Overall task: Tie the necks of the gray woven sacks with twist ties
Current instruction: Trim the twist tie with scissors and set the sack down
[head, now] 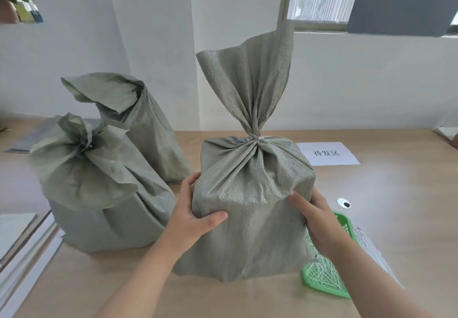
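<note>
A gray woven sack point(250, 194) stands upright in the middle of the wooden table, its neck cinched tight with a pale twist tie point(257, 138) and the fabric fanning out above. My left hand point(193, 208) grips its left shoulder, thumb across the front. My right hand point(314, 216) holds its right shoulder. A second sack point(99, 194) with a bunched neck sits at the left. Behind that one, a third sack point(146, 129) stands with its top flopped over and loose.
A green plastic basket point(327, 275) of pale twist ties lies by my right wrist. A white paper label point(327, 153) lies behind the sack on the right. A small round grommet point(344, 203) is set in the table point(396, 218). Flat gray sheets are stacked at the left edge.
</note>
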